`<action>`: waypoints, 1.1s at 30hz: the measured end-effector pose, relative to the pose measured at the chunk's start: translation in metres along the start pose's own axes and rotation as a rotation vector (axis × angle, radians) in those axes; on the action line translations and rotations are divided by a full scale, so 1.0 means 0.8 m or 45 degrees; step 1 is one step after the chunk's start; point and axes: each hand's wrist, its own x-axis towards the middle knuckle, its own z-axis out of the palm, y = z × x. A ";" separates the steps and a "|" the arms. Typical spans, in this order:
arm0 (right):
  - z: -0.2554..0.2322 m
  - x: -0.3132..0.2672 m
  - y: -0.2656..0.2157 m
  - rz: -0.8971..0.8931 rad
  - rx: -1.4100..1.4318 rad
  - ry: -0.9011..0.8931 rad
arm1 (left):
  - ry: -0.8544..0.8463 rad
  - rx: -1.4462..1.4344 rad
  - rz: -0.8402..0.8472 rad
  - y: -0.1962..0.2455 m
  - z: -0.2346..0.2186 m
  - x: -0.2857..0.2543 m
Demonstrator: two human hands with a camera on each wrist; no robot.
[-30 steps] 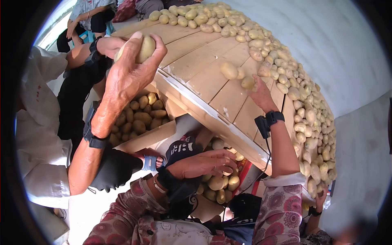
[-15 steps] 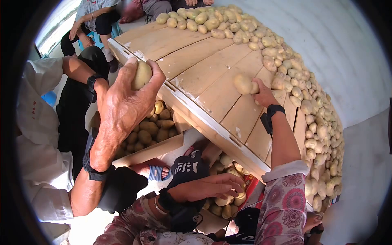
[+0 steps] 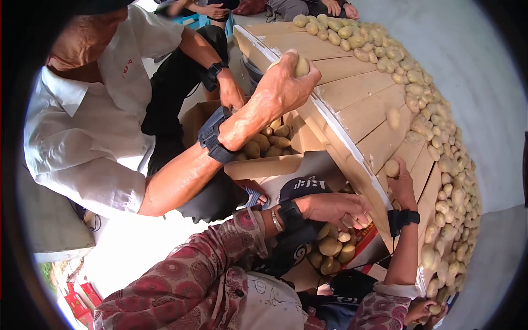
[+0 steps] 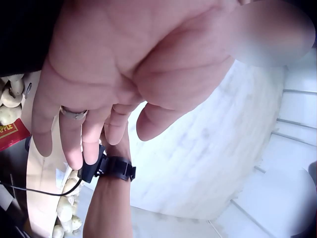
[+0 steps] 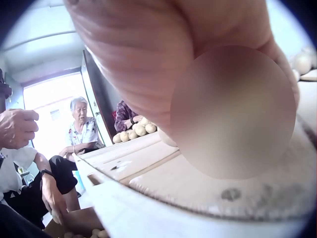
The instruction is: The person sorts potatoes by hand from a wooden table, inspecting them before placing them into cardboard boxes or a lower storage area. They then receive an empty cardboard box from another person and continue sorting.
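Right hand [image 3: 404, 185] with potato [image 3: 392, 168], nearer table edge [image 3: 353, 147]

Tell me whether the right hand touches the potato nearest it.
Touching: the head view shows the right hand with its fingers against the potato.

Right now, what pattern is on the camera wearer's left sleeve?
The left sleeve has dark red circles on a paler ground, clearest in the head view.

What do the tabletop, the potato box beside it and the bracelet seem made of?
The tabletop looks like matte wood, judging by its seamed planks. The box seems to be dull cardboard: thin, plain brown walls. The bracelet is probably polished metal, silvery and shiny.
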 end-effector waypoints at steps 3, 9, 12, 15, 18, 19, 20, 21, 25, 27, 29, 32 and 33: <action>0.004 -0.030 -0.006 -0.005 0.044 0.025 | 0.052 0.107 -0.072 -0.005 0.001 0.005; 0.011 -0.104 0.008 0.006 0.033 0.324 | -0.089 -0.014 -0.096 -0.013 -0.010 0.014; -0.001 -0.147 -0.003 0.277 0.709 0.295 | -0.027 0.034 -0.103 -0.017 -0.004 0.020; 0.013 -0.168 -0.011 0.181 1.221 0.368 | 0.005 0.015 -0.149 -0.030 -0.001 0.034; 0.022 -0.184 -0.058 0.051 1.375 0.341 | 0.042 0.020 -0.176 -0.051 0.009 0.049; 0.020 -0.182 -0.070 -0.096 1.345 0.391 | -0.032 -0.045 -0.187 -0.058 0.008 0.055; 0.025 -0.179 -0.072 -0.125 1.365 0.375 | -0.100 -0.102 -0.191 -0.060 0.008 0.059; 0.033 -0.180 -0.071 -0.120 1.389 0.354 | -0.067 -0.083 -0.182 -0.062 0.018 0.060; 0.054 -0.173 -0.053 -0.226 1.296 0.419 | 0.012 -0.073 -0.182 -0.074 0.015 0.069; 0.059 -0.177 -0.053 -0.317 0.953 0.445 | 0.053 0.049 -0.244 -0.072 0.014 0.065; 0.057 -0.179 -0.043 -0.351 0.607 0.494 | -0.018 0.000 -0.146 -0.070 0.012 0.065; 0.031 -0.187 -0.028 -0.316 0.616 0.310 | -0.020 -0.057 -0.057 -0.059 0.013 0.058; 0.027 -0.187 -0.018 -0.346 0.644 0.228 | -0.073 -0.080 -0.058 -0.053 0.011 0.059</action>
